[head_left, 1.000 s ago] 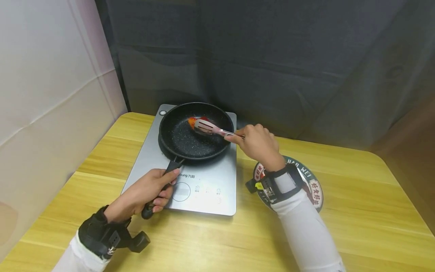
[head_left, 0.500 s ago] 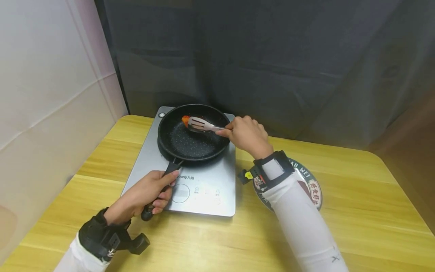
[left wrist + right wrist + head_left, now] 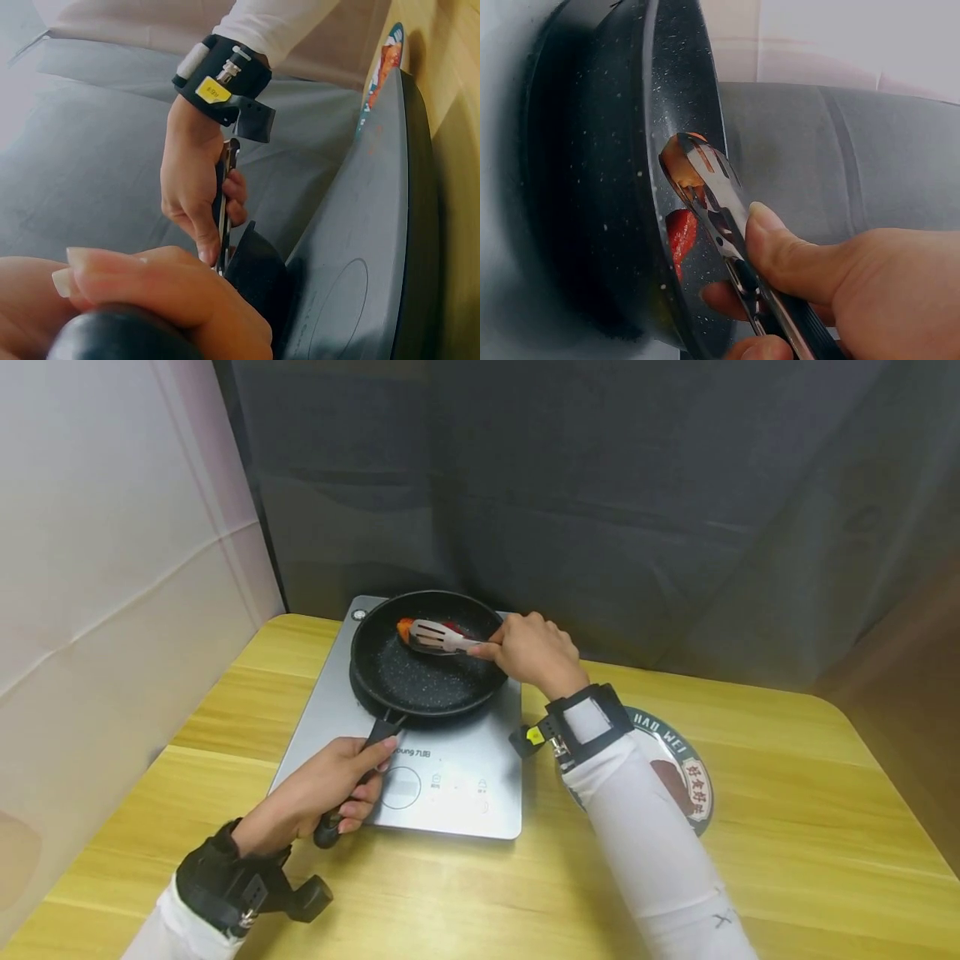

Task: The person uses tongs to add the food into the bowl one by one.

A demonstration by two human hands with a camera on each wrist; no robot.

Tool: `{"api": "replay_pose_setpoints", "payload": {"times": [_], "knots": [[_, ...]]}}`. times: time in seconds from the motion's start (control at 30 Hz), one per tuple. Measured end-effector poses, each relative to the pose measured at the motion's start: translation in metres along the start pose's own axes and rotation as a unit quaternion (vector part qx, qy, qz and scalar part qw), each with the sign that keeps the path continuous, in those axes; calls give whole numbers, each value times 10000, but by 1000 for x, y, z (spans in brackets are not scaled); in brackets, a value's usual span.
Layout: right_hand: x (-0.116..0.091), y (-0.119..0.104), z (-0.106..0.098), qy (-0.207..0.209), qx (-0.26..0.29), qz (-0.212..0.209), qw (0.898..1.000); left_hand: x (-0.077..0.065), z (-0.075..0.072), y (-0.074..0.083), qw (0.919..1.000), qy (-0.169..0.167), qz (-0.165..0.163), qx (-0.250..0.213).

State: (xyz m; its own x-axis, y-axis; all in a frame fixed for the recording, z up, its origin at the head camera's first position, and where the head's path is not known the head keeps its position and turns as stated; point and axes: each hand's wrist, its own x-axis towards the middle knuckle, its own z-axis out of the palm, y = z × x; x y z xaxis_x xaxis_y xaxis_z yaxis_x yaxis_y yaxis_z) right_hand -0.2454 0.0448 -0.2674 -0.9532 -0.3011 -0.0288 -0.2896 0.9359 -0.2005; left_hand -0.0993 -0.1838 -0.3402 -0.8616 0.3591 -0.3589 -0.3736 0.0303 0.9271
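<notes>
Black and finely speckled, the frying pan point(image 3: 423, 681) stands on the rear part of a silver induction cooker point(image 3: 453, 806), and its black handle point(image 3: 385, 727) points toward me. With my left hand point(image 3: 345, 781) I grasp this handle firmly, the fingers wrapped around it and the thumb lying along the upper side. My right hand point(image 3: 536, 652) is above the right rim of the pan and pinches a pair of metal tongs point(image 3: 453, 644), which lean down to the left into the pan. At the slotted ends of the tongs there is an orange food piece point(image 3: 679, 163); the right wrist view shows it between the two ends. Just beside it, a red food piece point(image 3: 681, 238) is also inside the pan, partly behind the tongs, and I cannot tell if the two pieces are joined. Near the front of the cooker one sees a printed circle and small icons. To the right, a round printed disc point(image 3: 693, 760) with the letters "HAO WEI" lies on the wooden surface point(image 3: 465, 902), partly hidden below my right forearm. Both my wrists carry a black wrist band point(image 3: 592, 727) over the white sleeves point(image 3: 660, 843). Behind the surface hangs a dark grey cloth point(image 3: 600, 485), and a pale wall point(image 3: 112, 510) is on the left.
</notes>
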Motion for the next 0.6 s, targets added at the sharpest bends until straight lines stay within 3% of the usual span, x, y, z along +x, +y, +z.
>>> {"api": "replay_pose_setpoints", "payload": {"times": [0.6], "knots": [[6, -2, 3, -83, 54, 236, 9997, 1, 0, 0, 10000, -38, 32, 30]]}}
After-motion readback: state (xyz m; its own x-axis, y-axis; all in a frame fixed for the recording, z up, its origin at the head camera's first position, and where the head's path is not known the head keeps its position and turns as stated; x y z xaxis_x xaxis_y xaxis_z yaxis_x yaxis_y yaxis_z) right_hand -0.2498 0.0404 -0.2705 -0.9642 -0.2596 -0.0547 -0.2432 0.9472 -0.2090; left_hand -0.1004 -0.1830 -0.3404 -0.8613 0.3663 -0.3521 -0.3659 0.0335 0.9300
